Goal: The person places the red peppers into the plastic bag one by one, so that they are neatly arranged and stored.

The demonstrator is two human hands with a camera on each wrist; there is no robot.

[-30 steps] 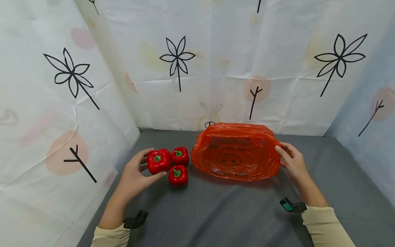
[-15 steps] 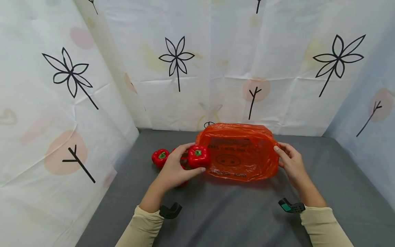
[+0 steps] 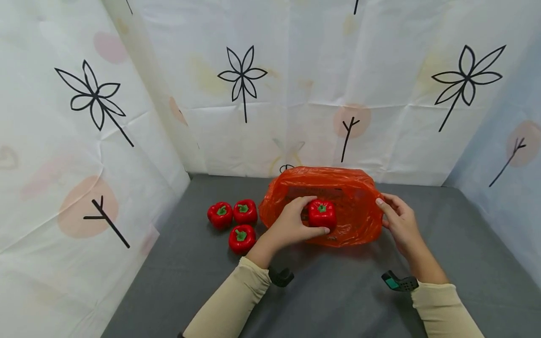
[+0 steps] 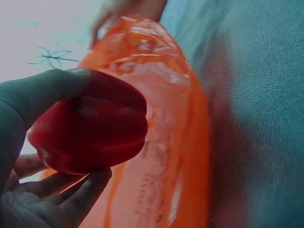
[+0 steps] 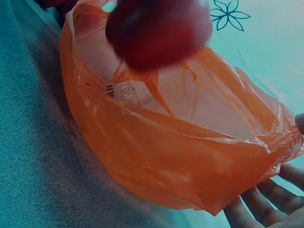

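Flowered sheet [image 3: 291, 94] behind the orange bag [image 3: 359, 218], grey cloth [image 3: 334, 291] beneath it — left hand [image 3: 291, 223] grips a pepper [image 3: 322, 214], right hand [image 3: 401, 223] pinches the bag.

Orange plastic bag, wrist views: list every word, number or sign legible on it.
Seemingly "AH": bold dark letters inside the orange plastic bag; rest unclear.
Triangle sign: in a printed box beside them.
Small print by the triangle: too small to read.
Left wrist's printed lines: too blurred.
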